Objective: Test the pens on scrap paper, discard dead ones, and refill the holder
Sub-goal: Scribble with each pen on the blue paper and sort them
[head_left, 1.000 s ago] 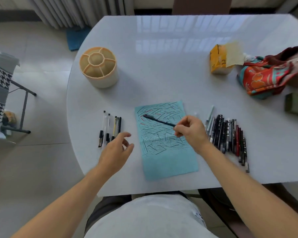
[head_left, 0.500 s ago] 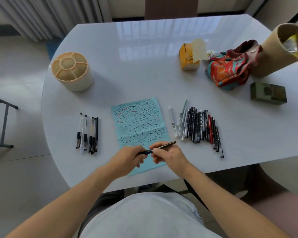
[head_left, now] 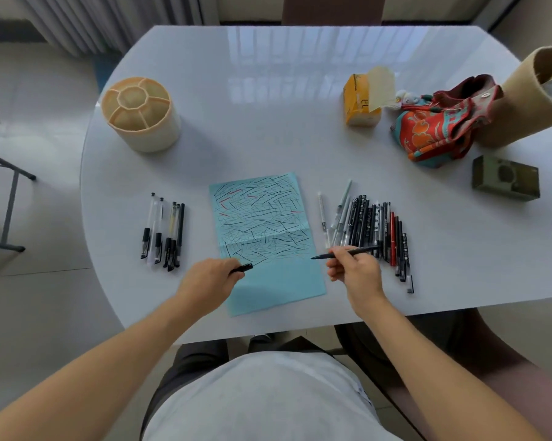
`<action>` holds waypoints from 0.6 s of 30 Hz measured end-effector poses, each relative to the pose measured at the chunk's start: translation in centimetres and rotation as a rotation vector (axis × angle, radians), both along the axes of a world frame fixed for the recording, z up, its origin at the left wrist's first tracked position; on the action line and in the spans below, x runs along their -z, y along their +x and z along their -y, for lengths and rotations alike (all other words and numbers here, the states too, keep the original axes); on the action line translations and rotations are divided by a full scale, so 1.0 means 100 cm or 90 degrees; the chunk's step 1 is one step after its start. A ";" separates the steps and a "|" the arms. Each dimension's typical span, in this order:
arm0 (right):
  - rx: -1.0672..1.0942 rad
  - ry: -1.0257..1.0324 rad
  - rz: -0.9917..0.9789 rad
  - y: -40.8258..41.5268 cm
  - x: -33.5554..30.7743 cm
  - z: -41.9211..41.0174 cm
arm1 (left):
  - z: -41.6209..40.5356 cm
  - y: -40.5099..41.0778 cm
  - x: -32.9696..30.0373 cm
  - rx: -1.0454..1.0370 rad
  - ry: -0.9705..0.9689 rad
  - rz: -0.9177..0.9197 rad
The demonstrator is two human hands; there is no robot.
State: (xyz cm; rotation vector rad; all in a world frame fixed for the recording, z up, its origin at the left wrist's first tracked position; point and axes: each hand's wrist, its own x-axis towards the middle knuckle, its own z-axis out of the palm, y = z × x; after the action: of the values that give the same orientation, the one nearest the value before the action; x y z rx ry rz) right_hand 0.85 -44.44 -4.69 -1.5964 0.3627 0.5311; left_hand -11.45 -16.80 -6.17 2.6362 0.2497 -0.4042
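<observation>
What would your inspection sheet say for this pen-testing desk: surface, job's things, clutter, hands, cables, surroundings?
Surface: glossy white table.
Job's things: scribbled blue scrap paper; empty beige compartmented pen holder; small row of pens left of the paper, large pile of pens right of it.
Clutter: orange carton, patterned red cloth, olive box.
Hands: left hand holds black cap; right hand holds uncapped black pen.
Cables: nothing seen.
Surroundings: tiled floor, curtain.

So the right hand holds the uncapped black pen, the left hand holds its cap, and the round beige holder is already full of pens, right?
Not quite: in the head view the round beige compartmented holder stands empty. The right hand does hold the uncapped black pen, and the left hand its cap.
</observation>
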 end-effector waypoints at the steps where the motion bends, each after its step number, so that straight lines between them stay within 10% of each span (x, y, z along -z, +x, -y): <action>1: -0.031 -0.014 0.007 0.002 0.001 0.003 | -0.002 -0.001 0.002 0.011 0.007 0.026; 18: -0.269 -0.198 0.254 -0.008 0.024 -0.039 | 0.015 0.007 0.021 0.094 -0.055 0.056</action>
State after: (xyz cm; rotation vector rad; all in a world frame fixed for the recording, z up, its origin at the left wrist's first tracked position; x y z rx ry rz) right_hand 0.09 -40.54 -7.10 -2.0477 -0.2095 0.4721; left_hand -10.74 -18.27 -8.31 2.5884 0.0093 -0.3375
